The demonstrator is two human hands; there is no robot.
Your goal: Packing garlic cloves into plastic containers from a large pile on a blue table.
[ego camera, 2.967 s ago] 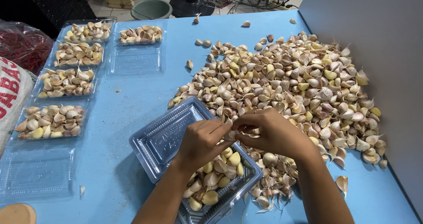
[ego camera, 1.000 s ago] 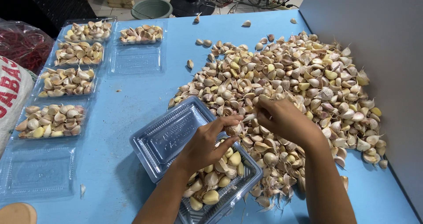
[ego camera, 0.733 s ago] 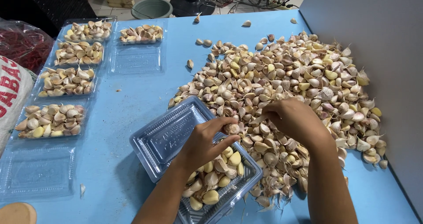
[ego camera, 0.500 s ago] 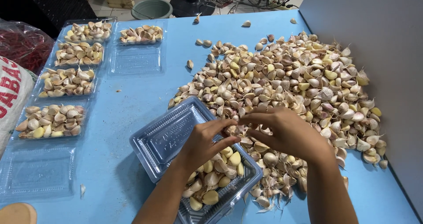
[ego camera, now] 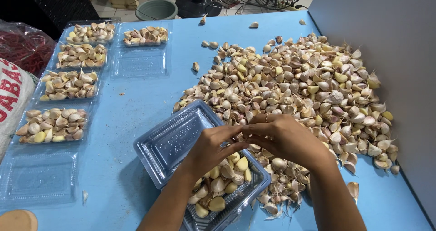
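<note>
1. Both hands meet over the near tray (ego camera: 156,144): the left hand (ego camera: 211,147) and right hand (ego camera: 284,138) bring their fingertips together, each grip pinched closed, apparently on a garlic clove too hidden to make out.
2. That clear tray lies open on the blue counter (ego camera: 136,104), its near half partly filled with cloves (ego camera: 218,185), its far half, the lid, bare.
3. Done so far, judging by what lies there: five trays at far left hold cloves (ego camera: 68,83), all with lids open.
4. Left: a large garlic pile (ego camera: 295,81) spreads over the right half of the counter, so most of the sorting seems still ahead. One empty tray (ego camera: 38,176) waits at near left.
5. Around: a red mesh bag (ego camera: 25,49) and a white sack (ego camera: 11,104) at the left edge, a grey wall (ego camera: 386,31) on the right.
6. Loose papery skins (ego camera: 352,188) and stray cloves (ego camera: 196,66) lie about the pile; nothing blocks the hands.
</note>
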